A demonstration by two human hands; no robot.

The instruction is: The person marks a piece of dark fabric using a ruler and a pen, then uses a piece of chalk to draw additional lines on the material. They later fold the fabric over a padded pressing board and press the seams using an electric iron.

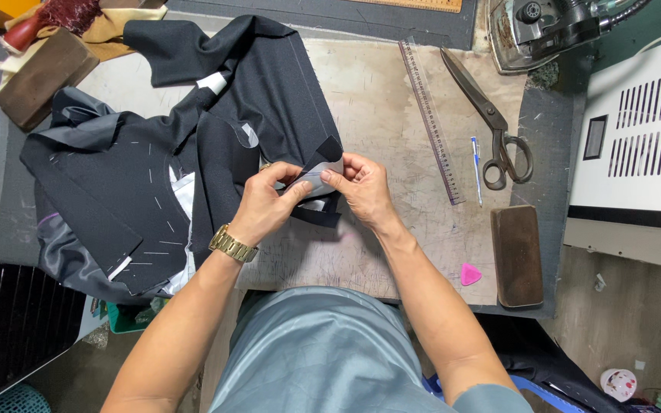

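A dark suit garment (193,145) with white basting stitches and grey lining lies spread over the left of the worn work table (392,107). My left hand (263,206), with a gold watch on the wrist, and my right hand (361,187) meet at the garment's lower right corner. Between their fingertips both pinch a small grey piece of fabric (311,180) against a folded dark flap. The part of the flap under my fingers is hidden.
A clear ruler (431,118), large black scissors (491,122) and a blue pen (477,168) lie to the right. A brown block (516,256) and pink tailor's chalk (469,274) sit at the near right edge. An iron (552,27) rests at the far right, a white machine (636,130) beside it.
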